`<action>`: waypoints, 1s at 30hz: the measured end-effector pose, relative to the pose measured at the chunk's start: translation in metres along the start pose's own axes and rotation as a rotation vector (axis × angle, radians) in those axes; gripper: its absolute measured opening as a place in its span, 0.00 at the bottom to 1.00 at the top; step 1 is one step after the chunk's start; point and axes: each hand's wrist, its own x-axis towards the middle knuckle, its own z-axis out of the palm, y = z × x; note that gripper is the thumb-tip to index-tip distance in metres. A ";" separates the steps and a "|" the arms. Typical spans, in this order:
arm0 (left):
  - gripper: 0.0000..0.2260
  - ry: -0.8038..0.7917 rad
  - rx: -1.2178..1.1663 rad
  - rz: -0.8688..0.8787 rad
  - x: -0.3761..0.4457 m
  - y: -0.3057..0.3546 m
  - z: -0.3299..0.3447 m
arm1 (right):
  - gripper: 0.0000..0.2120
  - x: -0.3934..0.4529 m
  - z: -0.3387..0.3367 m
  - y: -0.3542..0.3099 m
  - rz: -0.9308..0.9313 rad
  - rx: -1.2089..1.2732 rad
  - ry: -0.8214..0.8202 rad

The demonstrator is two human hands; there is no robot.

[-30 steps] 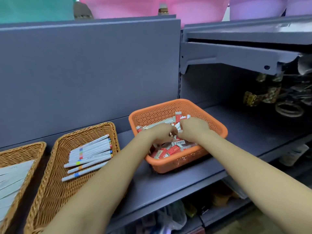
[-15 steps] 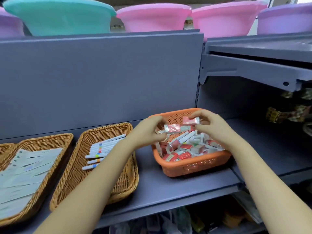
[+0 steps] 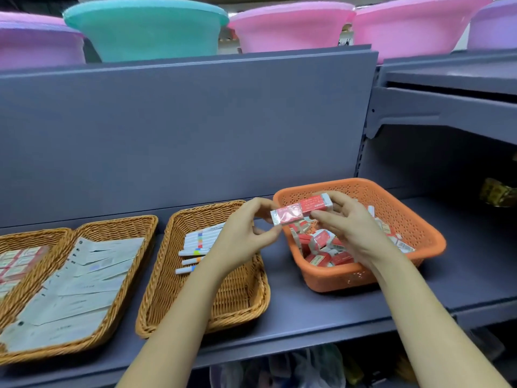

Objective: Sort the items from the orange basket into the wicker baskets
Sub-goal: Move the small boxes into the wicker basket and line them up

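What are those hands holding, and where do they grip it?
Each holds a small red eraser. The left hand pinches one eraser at its left end; the right hand holds the other eraser from underneath.

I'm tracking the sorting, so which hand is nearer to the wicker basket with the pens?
Left. The left hand hovers over the pen basket's right rim; the right hand is above the orange basket.

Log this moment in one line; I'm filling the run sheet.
left hand: holds eraser | right hand: holds second eraser | both above orange basket | sorting unfinished
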 end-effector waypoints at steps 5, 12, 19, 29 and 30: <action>0.04 -0.014 -0.227 -0.189 -0.006 -0.002 -0.024 | 0.11 0.009 0.035 -0.003 0.012 0.171 -0.001; 0.15 -0.004 -0.431 -0.393 -0.009 -0.009 -0.064 | 0.12 0.015 0.075 -0.012 -0.052 -0.426 0.040; 0.13 -0.063 -0.440 -0.409 -0.019 -0.028 -0.093 | 0.11 0.024 0.108 -0.005 -0.129 -0.660 0.020; 0.15 -0.091 0.014 -0.352 -0.034 -0.057 -0.115 | 0.16 0.045 0.136 0.001 -0.210 -0.957 -0.106; 0.15 -0.072 0.118 -0.308 -0.036 -0.061 -0.120 | 0.17 0.048 0.141 0.003 -0.207 -0.973 -0.128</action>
